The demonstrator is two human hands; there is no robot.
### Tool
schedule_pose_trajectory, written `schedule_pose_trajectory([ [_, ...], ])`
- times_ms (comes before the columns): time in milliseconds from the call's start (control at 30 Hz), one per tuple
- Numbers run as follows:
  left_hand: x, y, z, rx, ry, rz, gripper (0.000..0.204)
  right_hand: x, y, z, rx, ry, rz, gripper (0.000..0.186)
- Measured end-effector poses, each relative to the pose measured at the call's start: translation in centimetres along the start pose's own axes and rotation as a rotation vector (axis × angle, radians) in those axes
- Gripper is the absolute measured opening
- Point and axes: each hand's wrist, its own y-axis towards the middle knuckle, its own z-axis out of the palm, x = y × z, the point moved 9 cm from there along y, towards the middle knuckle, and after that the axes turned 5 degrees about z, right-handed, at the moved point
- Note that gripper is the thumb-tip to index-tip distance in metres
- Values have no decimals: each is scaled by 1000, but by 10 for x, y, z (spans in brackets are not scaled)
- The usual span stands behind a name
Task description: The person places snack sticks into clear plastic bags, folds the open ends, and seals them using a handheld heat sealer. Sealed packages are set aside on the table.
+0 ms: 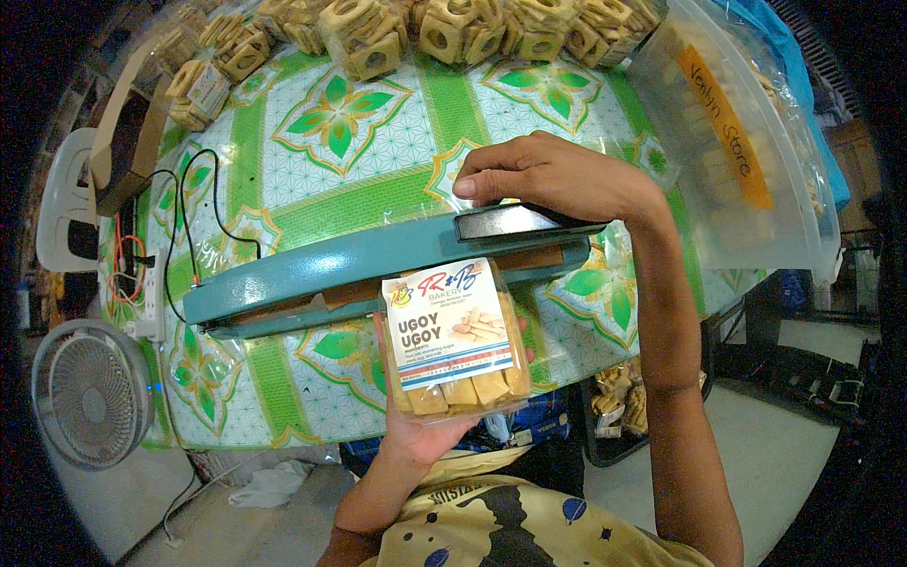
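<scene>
My left hand (420, 433) holds a clear bag of pale yellow biscuit sticks (458, 383) with a white printed label, mostly hidden behind the bag with fingertips at its right side. The bag's top edge is at the front of a long teal bag sealer (312, 265), wired at its left end. My right hand (548, 180) is loosely closed over the sealer's black lever (487, 222), its thumb bent toward the left; its fingertips are partly hidden.
Bagged square biscuits (444, 28) line the back of the patterned table (331, 132). A lidded plastic tub (794, 227) stands at right, a cardboard box (128, 151), power strip (146, 307) and fan (90, 383) at left. A black tray (600, 444) with bags sits below the near edge.
</scene>
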Motion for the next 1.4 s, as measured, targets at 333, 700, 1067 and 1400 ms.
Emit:
schedule_pose_trajectory([
  [333, 4, 1, 9, 136, 35, -54, 96, 4, 0, 0, 12, -5, -16, 53],
  [700, 0, 0, 2, 77, 25, -19, 97, 10, -2, -3, -41, -68, -97, 45],
  [1067, -8, -2, 3, 60, 310, 73, 82, 1, -6, -19, -246, -259, 68, 41],
  [1400, -21, -10, -11, 53, 441, 151, 67, 86, -96, -25, -1044, -461, -311, 5],
])
